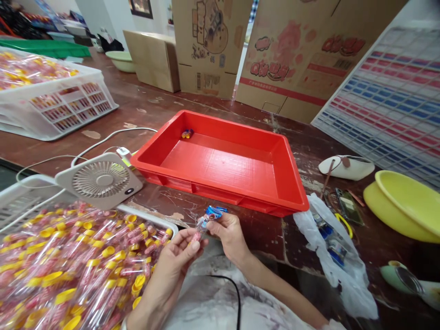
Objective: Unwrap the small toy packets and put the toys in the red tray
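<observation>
Pinching one clear candy packet (206,221) between them, left hand (178,256) grips its near end, right hand (228,236) its blue far end; red tray (292,183) lies just beyond.

A worn brown table (144,107) carries much — red tray (220,192), white fan (101,179), yellow bowls (398,208).

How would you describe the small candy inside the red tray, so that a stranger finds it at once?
Start at the big red tray in the middle of the brown table. Look into its far left corner: one small wrapped candy lies there alone. It is the only thing in the tray, orange and blue, unlike the yellow-capped tubes heaped in the white basket.
</observation>
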`<state>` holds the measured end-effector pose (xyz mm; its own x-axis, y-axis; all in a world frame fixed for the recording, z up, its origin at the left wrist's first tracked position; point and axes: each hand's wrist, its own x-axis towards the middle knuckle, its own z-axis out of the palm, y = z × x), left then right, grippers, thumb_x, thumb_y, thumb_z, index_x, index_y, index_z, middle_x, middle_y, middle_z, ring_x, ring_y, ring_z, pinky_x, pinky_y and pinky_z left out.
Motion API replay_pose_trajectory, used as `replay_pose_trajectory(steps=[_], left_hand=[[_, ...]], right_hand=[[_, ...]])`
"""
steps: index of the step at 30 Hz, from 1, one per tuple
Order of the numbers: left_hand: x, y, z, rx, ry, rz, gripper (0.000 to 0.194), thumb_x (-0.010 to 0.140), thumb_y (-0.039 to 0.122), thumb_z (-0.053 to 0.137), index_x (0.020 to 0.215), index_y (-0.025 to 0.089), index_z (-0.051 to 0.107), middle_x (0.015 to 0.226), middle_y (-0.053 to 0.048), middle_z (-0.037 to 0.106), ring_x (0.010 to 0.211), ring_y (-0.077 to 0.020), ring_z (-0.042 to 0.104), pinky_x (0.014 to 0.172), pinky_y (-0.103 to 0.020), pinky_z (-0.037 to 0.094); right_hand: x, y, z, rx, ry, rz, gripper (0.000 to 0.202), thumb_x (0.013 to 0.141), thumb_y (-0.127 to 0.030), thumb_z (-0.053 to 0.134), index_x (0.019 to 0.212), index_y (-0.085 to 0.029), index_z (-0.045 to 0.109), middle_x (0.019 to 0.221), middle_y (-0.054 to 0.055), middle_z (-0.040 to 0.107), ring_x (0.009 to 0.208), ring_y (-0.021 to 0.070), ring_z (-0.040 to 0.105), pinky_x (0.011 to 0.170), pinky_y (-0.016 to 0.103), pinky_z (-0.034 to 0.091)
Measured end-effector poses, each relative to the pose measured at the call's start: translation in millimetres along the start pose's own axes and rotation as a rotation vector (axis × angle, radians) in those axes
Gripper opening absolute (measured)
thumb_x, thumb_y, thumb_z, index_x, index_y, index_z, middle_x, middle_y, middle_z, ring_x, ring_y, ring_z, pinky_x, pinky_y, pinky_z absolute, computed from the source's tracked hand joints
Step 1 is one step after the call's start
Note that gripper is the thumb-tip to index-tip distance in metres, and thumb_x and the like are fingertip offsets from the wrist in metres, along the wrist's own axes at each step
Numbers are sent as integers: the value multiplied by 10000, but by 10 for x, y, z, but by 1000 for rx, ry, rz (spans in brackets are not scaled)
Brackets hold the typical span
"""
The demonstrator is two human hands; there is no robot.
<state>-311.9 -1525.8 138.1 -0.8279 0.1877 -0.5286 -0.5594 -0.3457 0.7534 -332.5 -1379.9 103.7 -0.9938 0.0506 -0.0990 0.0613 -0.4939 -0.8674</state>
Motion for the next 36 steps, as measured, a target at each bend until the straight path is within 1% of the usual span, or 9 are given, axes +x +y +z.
replay_pose_trajectory(steps=[3,7,9,12,14,16,23,30,36], left_hand=[[2,-1,20,0,15,40,499,644,330,898,1026,174,617,951,-36,699,875,-162,697,772,-215,552],[4,34,16,84,-4,188,439,671,334,878,985,182,612,937,-33,689,849,-155,672,720,-209,554],[-4,73,-18,123,-81,207,419,682,306,871,1022,188,656,1012,-48,693,928,-170,674,804,-221,563],[-11,129,-90,122,-192,165,489,741,293,829,1195,206,672,1189,-102,694,1073,-223,665,940,-271,552],[-2,147,-126,108,-158,158,473,744,319,824,1181,187,703,1183,-126,710,1053,-243,679,900,-276,575],[16,152,-137,88,-76,149,434,707,338,851,1094,172,750,1122,-128,738,982,-245,704,831,-262,596],[45,202,-49,1,108,179,426,506,335,953,836,128,781,800,-98,763,680,-175,704,659,-203,594],[38,254,-5,-35,171,186,464,419,355,970,752,114,755,723,-110,750,625,-185,697,641,-237,603],[45,243,-27,-41,188,194,463,434,363,966,762,116,751,731,-95,751,640,-183,701,658,-239,605]], right_hand=[[-16,-8,17,-52,-82,12,211,695,-337,844,819,-187,762,776,13,717,710,135,621,748,267,510],[-28,-37,61,-101,-128,72,260,732,-403,811,845,-177,751,807,29,737,710,151,649,710,267,526],[-20,-47,71,-85,-121,79,280,772,-434,775,872,-173,752,782,29,730,670,142,644,674,255,525],[-2,-59,72,11,-93,92,316,773,-456,770,918,-175,755,819,33,729,622,114,618,618,226,504],[2,-61,74,51,-95,105,328,753,-457,788,919,-176,752,843,36,730,628,108,613,609,217,491],[-5,-56,83,44,-111,104,320,754,-449,790,913,-175,748,818,38,728,642,117,621,601,214,482],[-35,-20,170,19,-150,68,253,782,-391,781,916,-179,748,876,42,736,705,118,637,622,203,500],[-23,-2,250,14,-155,77,232,791,-370,777,904,-169,754,817,36,723,678,110,627,600,191,498],[1,29,266,1,-147,82,264,783,-382,781,942,-172,766,843,45,729,692,116,625,601,196,499]])
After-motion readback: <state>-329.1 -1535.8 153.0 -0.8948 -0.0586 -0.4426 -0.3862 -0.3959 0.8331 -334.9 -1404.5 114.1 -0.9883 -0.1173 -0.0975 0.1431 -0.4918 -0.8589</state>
